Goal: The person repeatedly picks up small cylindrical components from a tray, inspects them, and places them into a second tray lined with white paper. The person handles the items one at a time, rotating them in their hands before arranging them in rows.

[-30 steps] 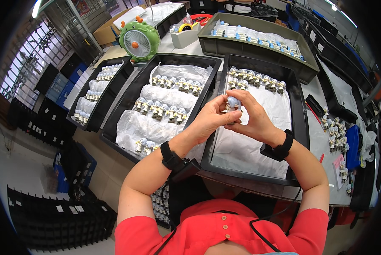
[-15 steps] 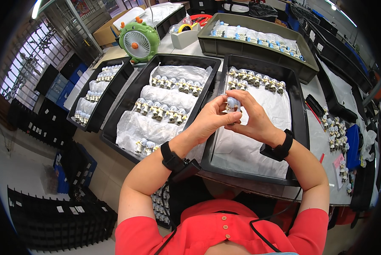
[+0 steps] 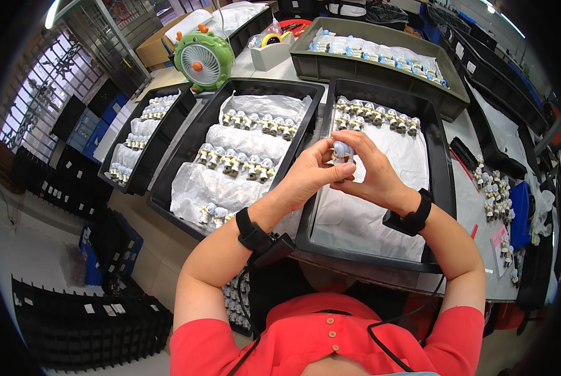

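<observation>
Both hands hold one small figurine (image 3: 341,152) with a pale blue head, upright above the right black tray (image 3: 441,188). My left hand (image 3: 310,170) pinches it from the left, thumb across its lower part. My right hand (image 3: 379,174) closes round it from the right and behind, fingers curled over. The fingers hide much of its body. Under the hands the tray is lined with white paper (image 3: 371,229). Along its far end stand similar figurines (image 3: 380,117) in rows.
To the left, the middle black tray (image 3: 318,94) carries rows of figurines between paper, with a narrower tray (image 3: 183,113) beyond. A green bin (image 3: 380,70), fan (image 3: 204,61) and tape dispenser (image 3: 273,56) stand behind. Loose figurines (image 3: 496,195) and a blue box (image 3: 519,215) lie right.
The figurine has turned slightly between my fingers, showing a little more of its front. My hands and arms have hardly moved.
</observation>
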A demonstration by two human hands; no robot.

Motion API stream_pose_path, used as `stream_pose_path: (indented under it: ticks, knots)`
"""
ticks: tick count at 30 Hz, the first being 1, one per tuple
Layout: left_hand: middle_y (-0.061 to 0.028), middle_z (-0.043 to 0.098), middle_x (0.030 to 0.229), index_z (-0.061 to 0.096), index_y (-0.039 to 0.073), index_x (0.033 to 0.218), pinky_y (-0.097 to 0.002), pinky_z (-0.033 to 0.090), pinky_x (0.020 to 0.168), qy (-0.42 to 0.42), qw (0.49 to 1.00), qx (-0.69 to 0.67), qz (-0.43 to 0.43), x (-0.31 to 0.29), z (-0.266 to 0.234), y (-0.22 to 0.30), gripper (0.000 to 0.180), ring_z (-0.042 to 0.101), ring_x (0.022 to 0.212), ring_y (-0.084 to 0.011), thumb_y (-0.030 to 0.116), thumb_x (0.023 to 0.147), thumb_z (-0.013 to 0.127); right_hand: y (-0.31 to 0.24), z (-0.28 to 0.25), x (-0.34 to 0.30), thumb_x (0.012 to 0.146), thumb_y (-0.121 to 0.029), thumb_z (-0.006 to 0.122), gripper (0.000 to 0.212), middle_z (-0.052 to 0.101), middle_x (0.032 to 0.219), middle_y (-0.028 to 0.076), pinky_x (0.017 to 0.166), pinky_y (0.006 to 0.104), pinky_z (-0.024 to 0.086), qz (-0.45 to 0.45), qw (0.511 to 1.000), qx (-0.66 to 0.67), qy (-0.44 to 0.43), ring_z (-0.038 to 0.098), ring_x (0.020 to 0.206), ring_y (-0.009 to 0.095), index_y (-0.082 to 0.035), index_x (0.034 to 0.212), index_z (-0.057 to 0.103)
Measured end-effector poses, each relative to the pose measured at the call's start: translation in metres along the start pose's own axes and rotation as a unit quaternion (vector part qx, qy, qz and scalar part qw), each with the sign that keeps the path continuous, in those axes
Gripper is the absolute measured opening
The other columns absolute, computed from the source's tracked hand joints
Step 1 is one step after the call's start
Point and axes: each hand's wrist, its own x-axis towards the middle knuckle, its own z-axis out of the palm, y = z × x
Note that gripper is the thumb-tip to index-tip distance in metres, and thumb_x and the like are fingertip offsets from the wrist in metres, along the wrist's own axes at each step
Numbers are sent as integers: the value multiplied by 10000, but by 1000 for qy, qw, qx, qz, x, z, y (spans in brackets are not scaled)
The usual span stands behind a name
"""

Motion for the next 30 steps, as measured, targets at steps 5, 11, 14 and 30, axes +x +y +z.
stream_pose_path:
  ticks: [5,11,14,30]
  knots:
    - [-114,572,1084,390,3,1270,-268,488,795,5,1000,8,4,1,0,-1,572,607,913,-157,191,818,685,-2,-1,-1,644,-76,772,702,492,1207,113,802,324,483,15,1000,10,-4,501,1090,272,-105,1265,445]
    - [-83,573,1056,410,4,1261,-263,480,786,15,1000,19,13,0,1,-2,562,595,918,-140,169,805,694,-2,0,0,644,-74,771,702,492,1212,112,821,328,472,10,1000,15,-1,499,1082,273,-99,1266,444]
    - [-55,567,1035,431,4,1246,-252,473,765,26,999,25,8,-1,1,-1,533,580,912,-121,157,805,689,-1,1,1,631,-72,775,714,495,1216,118,886,352,446,5,1000,8,-2,492,1105,290,-89,1264,446]
    - [-20,549,897,548,14,1062,-248,440,633,42,998,-1,52,5,2,-11,377,523,794,-92,199,774,708,-6,3,0,584,-10,775,748,494,1230,121,960,351,389,52,997,-55,-16,483,1149,264,-44,1257,449]
